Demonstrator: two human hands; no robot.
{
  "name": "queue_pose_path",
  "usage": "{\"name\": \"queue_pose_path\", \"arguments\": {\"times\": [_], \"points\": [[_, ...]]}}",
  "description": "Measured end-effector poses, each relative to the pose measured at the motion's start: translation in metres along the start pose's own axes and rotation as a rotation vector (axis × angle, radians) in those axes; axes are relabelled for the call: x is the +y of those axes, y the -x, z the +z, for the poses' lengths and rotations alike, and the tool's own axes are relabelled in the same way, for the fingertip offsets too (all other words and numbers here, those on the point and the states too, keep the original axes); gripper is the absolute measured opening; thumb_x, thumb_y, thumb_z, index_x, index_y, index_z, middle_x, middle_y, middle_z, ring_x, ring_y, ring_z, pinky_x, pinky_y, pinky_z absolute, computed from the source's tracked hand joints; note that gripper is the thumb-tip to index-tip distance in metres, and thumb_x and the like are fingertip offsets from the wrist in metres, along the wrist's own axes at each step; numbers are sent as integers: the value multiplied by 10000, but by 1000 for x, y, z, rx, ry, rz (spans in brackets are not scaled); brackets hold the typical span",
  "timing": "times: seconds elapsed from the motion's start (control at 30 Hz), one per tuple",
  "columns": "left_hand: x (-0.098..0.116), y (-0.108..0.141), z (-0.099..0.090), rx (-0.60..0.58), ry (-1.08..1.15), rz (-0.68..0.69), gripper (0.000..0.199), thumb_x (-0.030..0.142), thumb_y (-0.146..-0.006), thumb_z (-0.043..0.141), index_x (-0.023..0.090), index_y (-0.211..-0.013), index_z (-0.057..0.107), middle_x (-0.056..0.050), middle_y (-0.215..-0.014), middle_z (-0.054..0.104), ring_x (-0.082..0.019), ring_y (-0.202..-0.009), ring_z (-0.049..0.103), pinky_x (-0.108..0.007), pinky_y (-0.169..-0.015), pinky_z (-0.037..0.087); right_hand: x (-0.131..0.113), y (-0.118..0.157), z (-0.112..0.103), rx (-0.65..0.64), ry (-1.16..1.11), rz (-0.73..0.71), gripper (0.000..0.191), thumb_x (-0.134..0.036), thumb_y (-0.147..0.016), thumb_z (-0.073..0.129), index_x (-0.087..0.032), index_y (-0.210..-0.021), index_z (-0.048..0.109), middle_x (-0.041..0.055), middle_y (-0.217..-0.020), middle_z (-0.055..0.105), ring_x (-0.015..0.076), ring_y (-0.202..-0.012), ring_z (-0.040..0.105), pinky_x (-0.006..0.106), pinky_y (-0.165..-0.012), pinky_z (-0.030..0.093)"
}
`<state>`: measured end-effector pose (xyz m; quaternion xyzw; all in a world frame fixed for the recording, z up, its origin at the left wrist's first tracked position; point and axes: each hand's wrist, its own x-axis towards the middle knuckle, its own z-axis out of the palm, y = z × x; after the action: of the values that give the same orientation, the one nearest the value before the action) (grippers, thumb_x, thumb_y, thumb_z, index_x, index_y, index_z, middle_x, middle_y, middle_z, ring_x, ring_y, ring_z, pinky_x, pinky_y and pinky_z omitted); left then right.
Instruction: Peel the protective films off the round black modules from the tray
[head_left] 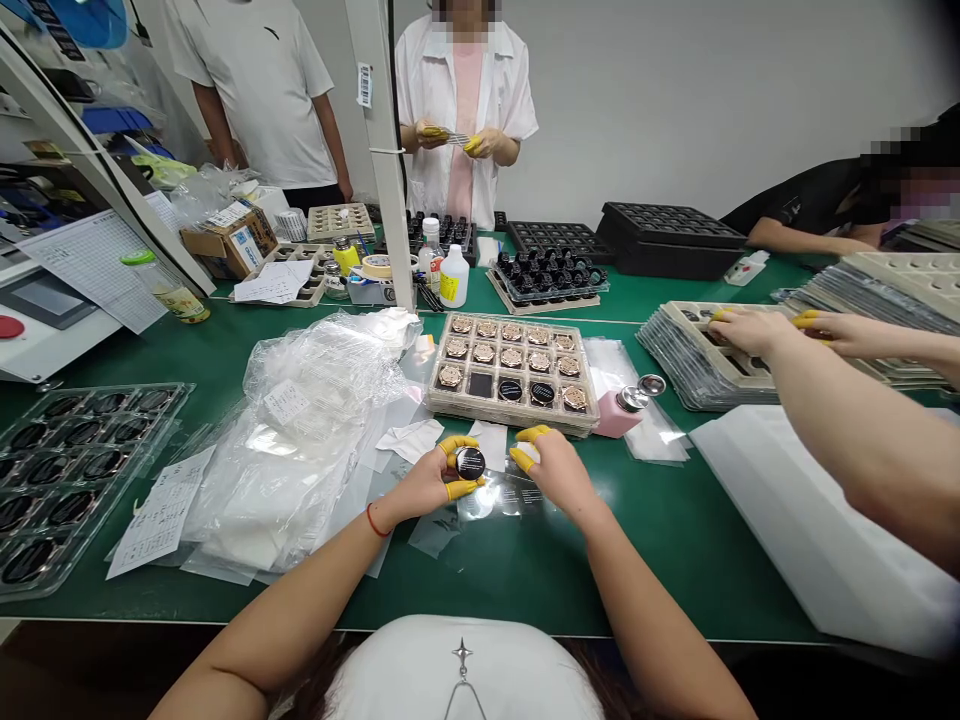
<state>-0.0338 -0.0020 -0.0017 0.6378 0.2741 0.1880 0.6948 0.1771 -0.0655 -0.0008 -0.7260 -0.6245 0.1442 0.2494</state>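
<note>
Yellow finger covers are on both my hands. My left hand [442,475] grips a round black disc [470,463] with small white print, its face turned up. To the right, my right hand [547,462] has its thumb and fingers closed around a small white piece [528,452], too hidden to name. Clear film with white print [506,497] lies on the table beneath. Just beyond my hands stands a beige tray [517,414] of round gold-coloured parts; two black discs sit in its front row, beside a compartment showing only its dark bottom. A pink pump bottle [619,410] touches its right side.
Plastic bags [277,450] and a paper sheet [161,510] lie left, beside a clear tray of dark discs [82,435]. Another person's hands [757,330] work over stacked trays [690,375] at right, behind white foam [810,520]. A white bottle [453,278] and black trays [667,240] stand behind.
</note>
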Motion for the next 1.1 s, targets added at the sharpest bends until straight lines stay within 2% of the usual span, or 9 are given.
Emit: {"name": "queue_pose_path", "arguments": {"times": [0.1,0.2,0.3,0.37,0.43,0.57,0.7,0.8,1.1], "points": [[1,1,0,-17,38,-13,554,296,-724,691,207,-1184,398,-46,-941,635,-193,-901,643,-358,-848,480,31,1,7,29,234,154,231,-234,-693,675,-160,-904,616,122,-853,593,257,-815,563,332,-678,406],[2,1,0,-24,34,-16,544,298,-725,693,212,-1174,397,-33,-913,626,-180,-871,642,-349,-830,482,43,3,12,-37,238,238,154,-248,-755,612,-161,-883,605,108,-866,569,235,-783,570,310,-629,402],[1,1,2,-12,40,-2,523,295,-710,706,212,-1138,418,-14,-897,604,-158,-835,628,-329,-813,486,27,9,8,30,114,196,126,-215,-837,477,-174,-845,596,91,-880,563,219,-811,563,310,-662,417],[0,1,3,4,44,18,519,301,-697,717,205,-1120,432,-2,-869,588,-145,-798,616,-316,-786,491,4,16,5,138,-47,44,180,-227,-875,420,-190,-926,589,83,-935,570,212,-882,550,317,-733,431],[-2,1,4,8,30,33,520,310,-699,715,200,-1125,436,3,-851,581,-137,-766,602,-305,-755,492,-21,25,5,166,-160,-140,208,-250,-893,406,-212,-1010,575,76,-963,585,206,-910,537,320,-772,431],[-5,2,3,9,2,72,515,289,-715,700,197,-1147,434,-19,-918,583,-140,-792,593,-290,-746,485,-54,35,21,135,-68,-322,223,-258,-906,388,-208,-961,598,82,-868,607,213,-809,510,326,-701,413],[-3,3,-2,1,15,97,470,279,-734,683,188,-1130,446,-36,-954,593,-152,-831,596,-301,-775,480,-55,24,36,205,40,-315,230,-234,-892,372,-174,-883,594,97,-806,592,219,-755,476,330,-654,385],[-3,2,-4,-26,24,110,456,288,-738,681,184,-1119,452,-53,-1004,597,-165,-865,596,-307,-787,476,-50,13,37,204,47,-301,217,-214,-870,377,-175,-888,590,101,-823,593,223,-774,481,333,-663,381],[-7,-1,-1,-20,13,55,546,296,-698,718,195,-1157,440,9,-830,582,-115,-703,561,-262,-682,461,-41,2,12,128,-180,-229,221,-232,-895,384,-201,-1002,575,67,-914,606,194,-835,516,306,-720,397]]}}
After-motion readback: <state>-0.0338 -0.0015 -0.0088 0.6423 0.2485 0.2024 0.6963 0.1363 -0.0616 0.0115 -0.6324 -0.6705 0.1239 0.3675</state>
